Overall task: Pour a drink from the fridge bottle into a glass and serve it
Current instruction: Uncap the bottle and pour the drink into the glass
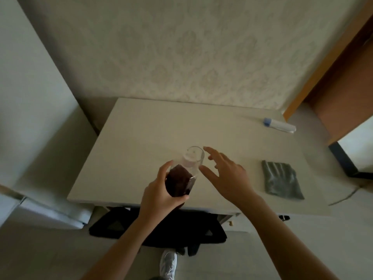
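Observation:
My left hand [159, 194] grips a clear plastic bottle [180, 179] holding dark liquid, tilted away from me above the white table [141, 138]. Its white-capped neck overlaps the clear empty glass [198, 156], which stands upright near the table's middle. My right hand [226, 174] hovers just right of the bottle's neck and the glass with fingers spread, touching neither as far as I can tell.
A folded grey cloth [282, 179] lies on the table's right side. A white tube with a blue cap [279, 125] rests at the far right corner. A black chair [161, 227] sits under the near edge. A patterned wall stands behind.

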The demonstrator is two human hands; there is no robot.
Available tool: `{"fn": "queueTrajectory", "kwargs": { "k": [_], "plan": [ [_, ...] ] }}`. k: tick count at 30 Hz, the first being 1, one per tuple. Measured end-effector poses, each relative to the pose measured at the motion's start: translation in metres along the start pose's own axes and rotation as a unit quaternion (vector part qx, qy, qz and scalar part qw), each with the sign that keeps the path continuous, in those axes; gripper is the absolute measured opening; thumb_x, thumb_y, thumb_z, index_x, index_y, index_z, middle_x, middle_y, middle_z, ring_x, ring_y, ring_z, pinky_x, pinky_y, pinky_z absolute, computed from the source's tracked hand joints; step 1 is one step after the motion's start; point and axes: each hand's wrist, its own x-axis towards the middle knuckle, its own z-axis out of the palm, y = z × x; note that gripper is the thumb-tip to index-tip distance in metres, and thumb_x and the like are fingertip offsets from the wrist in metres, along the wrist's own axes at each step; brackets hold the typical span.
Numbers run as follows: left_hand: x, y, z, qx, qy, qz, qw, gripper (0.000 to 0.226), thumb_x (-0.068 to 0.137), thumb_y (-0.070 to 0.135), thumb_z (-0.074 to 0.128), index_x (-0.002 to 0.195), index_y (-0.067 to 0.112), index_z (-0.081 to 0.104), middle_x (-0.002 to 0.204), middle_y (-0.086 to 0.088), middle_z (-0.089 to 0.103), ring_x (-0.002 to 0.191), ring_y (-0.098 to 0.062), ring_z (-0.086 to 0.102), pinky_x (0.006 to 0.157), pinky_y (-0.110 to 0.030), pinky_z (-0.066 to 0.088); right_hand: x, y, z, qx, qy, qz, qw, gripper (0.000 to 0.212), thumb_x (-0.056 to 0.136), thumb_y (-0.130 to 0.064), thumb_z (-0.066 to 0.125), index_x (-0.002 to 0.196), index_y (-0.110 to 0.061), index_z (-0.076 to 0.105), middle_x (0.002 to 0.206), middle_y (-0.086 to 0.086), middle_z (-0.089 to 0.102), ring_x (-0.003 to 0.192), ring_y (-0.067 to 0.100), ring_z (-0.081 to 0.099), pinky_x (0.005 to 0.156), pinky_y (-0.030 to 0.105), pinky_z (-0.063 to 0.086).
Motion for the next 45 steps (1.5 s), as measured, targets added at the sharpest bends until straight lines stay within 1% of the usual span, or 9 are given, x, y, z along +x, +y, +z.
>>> {"fn": "queueTrajectory", "kwargs": {
  "k": [4, 7, 13, 18, 27, 31, 33, 39, 45],
  "plan": [
    [0.043, -0.003, 0.009, 0.012, -0.032, 0.014, 0.999, 0.099, 0.056, 0.045, 0.084, 0.136, 0.039, 0.025, 0.118, 0.002, 0.064, 0.097, -0.017, 0.066, 0.078, -0.028, 0.057, 0.057, -0.014, -0.010, 0.026, -0.004, -0.025, 0.999, 0.058, 0.085, -0.069, 0.029, 0.135, -0.041, 0.025, 0.117, -0.007, 0.058, 0.085, 0.010, 0.059, 0.083, 0.039, 0.050],
    [0.063, -0.001, 0.017, -0.003, -0.040, 0.000, 0.999, 0.099, 0.056, 0.047, 0.083, 0.134, 0.043, 0.023, 0.119, 0.006, 0.063, 0.098, -0.015, 0.065, 0.079, -0.026, 0.056, 0.091, -0.015, -0.013, -0.041, -0.020, -0.027, 0.999, 0.057, 0.083, -0.072, 0.027, 0.122, -0.033, 0.039, 0.107, -0.006, 0.064, 0.082, 0.014, 0.063, 0.073, 0.031, 0.048],
    [0.088, 0.002, 0.028, 0.015, -0.019, -0.001, 1.000, 0.099, 0.056, 0.047, 0.084, 0.134, 0.043, 0.024, 0.119, 0.005, 0.064, 0.098, -0.014, 0.066, 0.076, -0.017, 0.051, 0.141, -0.001, -0.009, -0.073, -0.067, -0.038, 0.994, 0.028, 0.091, -0.048, 0.038, 0.092, -0.020, 0.040, 0.066, -0.003, 0.054, 0.050, 0.011, 0.046, 0.051, 0.025, 0.035],
    [0.100, 0.004, 0.033, 0.020, -0.010, -0.014, 1.000, 0.096, 0.054, 0.044, 0.085, 0.132, 0.040, 0.030, 0.117, 0.003, 0.065, 0.097, -0.015, 0.066, 0.073, -0.015, 0.052, 0.157, 0.013, -0.014, -0.054, -0.082, -0.131, 0.987, 0.028, 0.093, -0.042, 0.041, 0.099, -0.014, 0.044, 0.056, -0.007, 0.044, 0.044, 0.010, 0.041, 0.051, 0.024, 0.037],
    [0.108, 0.005, 0.031, -0.005, -0.040, -0.030, 0.999, 0.095, 0.049, 0.042, 0.086, 0.128, 0.044, 0.033, 0.108, 0.008, 0.067, 0.091, -0.008, 0.066, 0.074, -0.014, 0.052, 0.158, 0.029, -0.020, -0.031, -0.109, -0.211, 0.971, 0.024, 0.094, -0.038, 0.042, 0.110, -0.021, 0.044, 0.071, -0.001, 0.058, 0.060, 0.017, 0.054, 0.054, 0.019, 0.036],
    [0.106, 0.012, 0.037, 0.050, -0.038, -0.016, 0.998, 0.098, 0.052, 0.047, 0.081, 0.132, 0.044, 0.025, 0.109, 0.007, 0.067, 0.090, -0.014, 0.067, 0.076, -0.030, 0.056, 0.160, 0.026, -0.012, -0.128, -0.067, -0.132, 0.981, 0.040, 0.091, -0.042, 0.021, 0.102, -0.015, 0.049, 0.075, 0.002, 0.060, 0.047, 0.013, 0.043, 0.046, 0.023, 0.029],
    [0.103, 0.014, 0.038, 0.062, -0.025, -0.010, 0.998, 0.100, 0.053, 0.048, 0.081, 0.133, 0.045, 0.022, 0.109, 0.006, 0.067, 0.089, -0.015, 0.068, 0.076, -0.030, 0.057, 0.159, 0.022, -0.009, -0.110, -0.040, -0.087, 0.989, 0.036, 0.094, -0.041, 0.029, 0.095, -0.012, 0.050, 0.069, 0.001, 0.056, 0.048, 0.017, 0.049, 0.048, 0.026, 0.039],
    [0.102, 0.009, 0.025, 0.005, -0.031, -0.005, 0.999, 0.096, 0.051, 0.047, 0.085, 0.131, 0.042, 0.031, 0.110, 0.009, 0.065, 0.092, -0.010, 0.066, 0.076, -0.018, 0.052, 0.152, 0.016, -0.014, -0.020, -0.014, -0.173, 0.985, 0.023, 0.093, -0.032, 0.046, 0.093, -0.010, 0.052, 0.054, -0.002, 0.049, 0.045, 0.017, 0.046, 0.047, 0.026, 0.038],
    [0.104, 0.001, 0.013, -0.106, -0.096, -0.028, 0.989, 0.095, 0.048, 0.038, 0.086, 0.119, 0.063, 0.028, 0.108, 0.009, 0.065, 0.097, -0.006, 0.064, 0.081, -0.028, 0.056, 0.150, 0.019, -0.027, 0.019, -0.105, -0.263, 0.959, 0.022, 0.092, -0.037, 0.048, 0.106, -0.020, 0.049, 0.088, -0.003, 0.060, 0.074, 0.013, 0.054, 0.064, 0.021, 0.042]
  ]
}}
